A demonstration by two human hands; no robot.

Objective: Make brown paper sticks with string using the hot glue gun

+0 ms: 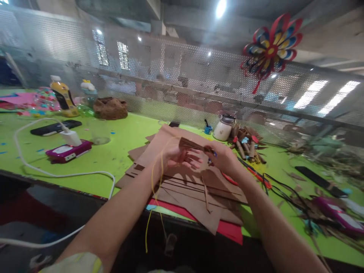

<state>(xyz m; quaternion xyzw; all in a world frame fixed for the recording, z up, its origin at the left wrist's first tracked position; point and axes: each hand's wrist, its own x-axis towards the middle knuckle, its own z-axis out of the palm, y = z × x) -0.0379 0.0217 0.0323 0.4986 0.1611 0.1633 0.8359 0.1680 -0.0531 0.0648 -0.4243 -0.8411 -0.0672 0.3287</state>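
Note:
My left hand is over the stack of brown paper sheets, fingers spread and palm partly showing. Its thumb side lies against a folded brown paper strip; whether it touches is unclear. A yellow cord drapes over my left wrist and dangles past the table edge. On the other side, my right hand is closed on the strip's right end. Something small and blue shows at my right fingers, too blurred to name. A thin brown paper scrap lies on the sheets.
A red-handled tool and black cable lie right of the stack. Behind are a white jar and rolled brown paper pieces. To the left sit a purple power bank, white cable, phone and clear cup.

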